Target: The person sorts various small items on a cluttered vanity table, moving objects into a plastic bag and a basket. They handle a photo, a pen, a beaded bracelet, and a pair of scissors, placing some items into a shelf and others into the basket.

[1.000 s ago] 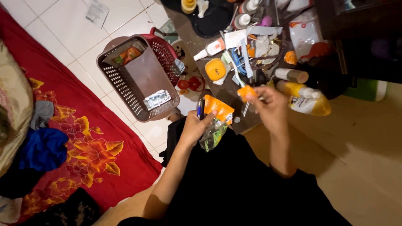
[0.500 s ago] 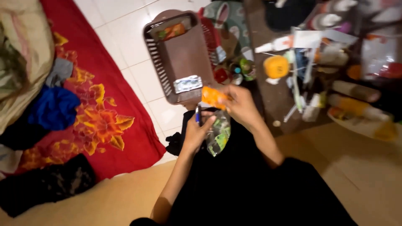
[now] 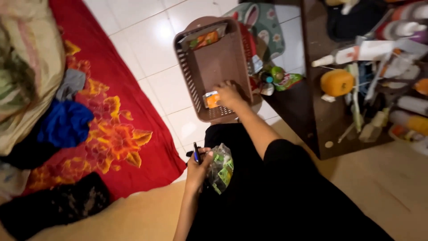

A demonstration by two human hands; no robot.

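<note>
While a red patterned cloth [image 3: 111, 134] is lying left of the brown basket [image 3: 214, 67], an orange packet [image 3: 211, 99] is being pressed inside it by the right hand [image 3: 228, 93], fingers curled; a clear bag [image 3: 221, 167] and pen [image 3: 196, 152] are being gripped by the left hand [image 3: 197, 168].

A red floral blanket [image 3: 111, 134] is spread left of the dark wooden table [image 3: 307, 116]. On the blanket, a blue cloth [image 3: 64, 122] and a black garment [image 3: 53, 205] are heaped. An orange round container [image 3: 337, 82] is set on the table.

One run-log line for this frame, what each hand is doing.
left hand: holds pen and clear bag | right hand: in brown basket, on orange packet
</note>
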